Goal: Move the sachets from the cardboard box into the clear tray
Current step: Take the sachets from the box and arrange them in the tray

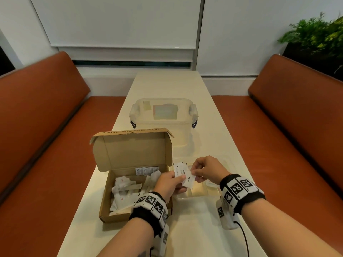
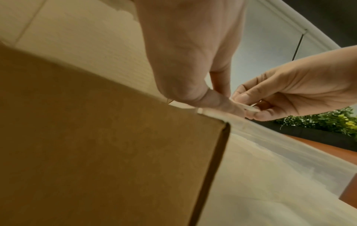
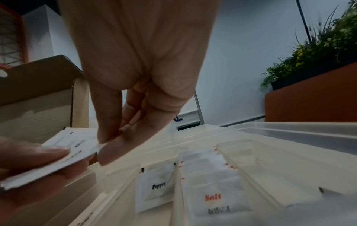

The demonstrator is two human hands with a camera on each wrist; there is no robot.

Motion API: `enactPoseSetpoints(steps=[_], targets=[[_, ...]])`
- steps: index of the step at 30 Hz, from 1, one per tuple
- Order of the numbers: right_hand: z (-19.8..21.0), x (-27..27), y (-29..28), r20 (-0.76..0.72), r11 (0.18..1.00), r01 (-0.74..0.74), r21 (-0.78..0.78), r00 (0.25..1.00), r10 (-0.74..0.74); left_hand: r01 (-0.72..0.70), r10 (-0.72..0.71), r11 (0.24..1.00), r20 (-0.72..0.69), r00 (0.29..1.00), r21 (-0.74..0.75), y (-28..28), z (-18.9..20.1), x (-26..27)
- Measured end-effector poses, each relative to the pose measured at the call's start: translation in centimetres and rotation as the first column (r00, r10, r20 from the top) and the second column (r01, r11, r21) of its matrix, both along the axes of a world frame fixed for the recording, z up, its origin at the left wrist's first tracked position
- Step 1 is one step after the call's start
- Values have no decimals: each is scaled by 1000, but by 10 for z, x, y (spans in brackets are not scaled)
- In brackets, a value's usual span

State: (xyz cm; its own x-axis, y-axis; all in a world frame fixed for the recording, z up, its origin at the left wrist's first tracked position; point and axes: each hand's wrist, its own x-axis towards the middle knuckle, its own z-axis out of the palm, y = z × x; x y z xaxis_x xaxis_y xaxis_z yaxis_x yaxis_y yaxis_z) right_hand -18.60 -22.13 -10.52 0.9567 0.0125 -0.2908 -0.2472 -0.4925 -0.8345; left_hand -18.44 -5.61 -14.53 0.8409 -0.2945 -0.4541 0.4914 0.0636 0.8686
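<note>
An open cardboard box [image 1: 107,201] on the table's left holds several white sachets [image 1: 124,184]. To its right lies the clear tray [image 1: 202,192] with divided compartments; a Pepper sachet [image 3: 154,188] and Salt sachets [image 3: 214,197] lie in it. My left hand [image 1: 172,182] holds a small stack of white sachets [image 1: 182,175] above the box's right edge. My right hand [image 1: 196,172] pinches the top sachet [image 3: 77,146] of that stack between thumb and forefinger, above the tray's left side.
A lidded clear plastic tub [image 1: 163,117] stands behind the box on the cream table [image 1: 185,229]. Orange bench seats [image 1: 46,145] flank both sides. A green plant [image 1: 319,34] sits at the back right. The box's lid [image 1: 133,149] stands upright.
</note>
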Motion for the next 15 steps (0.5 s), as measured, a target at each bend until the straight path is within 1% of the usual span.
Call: enactPoseSetpoints(steps=[3,7,9,11,13,14,15], targets=[[1,-2,1,10,999,28,22,1000,-28,-14,14,1000,4,1000,-9,-1,0,-1],[2,-5,3,-102,998,-5,61,995,11,-78,78,996,5,997,-45,-4,-1,-1],[2,-4,3,-88,999,-4,35,996,7,-112,112,992,-8,994,-60,-5,-1,-1],[3,1,1,-46,999,-5,-54,999,3,-159,158,985,-22,987,-73,-5,-1,-1],[4,9,-1,19,980,16,-197,1000,-13,-200,198,976,-32,980,-88,-4,-2,-1],[6,13,-2,58,954,21,-300,998,-4,-212,209,973,-36,977,-95,-3,-3,-1],[8,17,-2,80,908,5,-419,996,32,-216,213,972,-41,976,-97,-2,-4,-1]])
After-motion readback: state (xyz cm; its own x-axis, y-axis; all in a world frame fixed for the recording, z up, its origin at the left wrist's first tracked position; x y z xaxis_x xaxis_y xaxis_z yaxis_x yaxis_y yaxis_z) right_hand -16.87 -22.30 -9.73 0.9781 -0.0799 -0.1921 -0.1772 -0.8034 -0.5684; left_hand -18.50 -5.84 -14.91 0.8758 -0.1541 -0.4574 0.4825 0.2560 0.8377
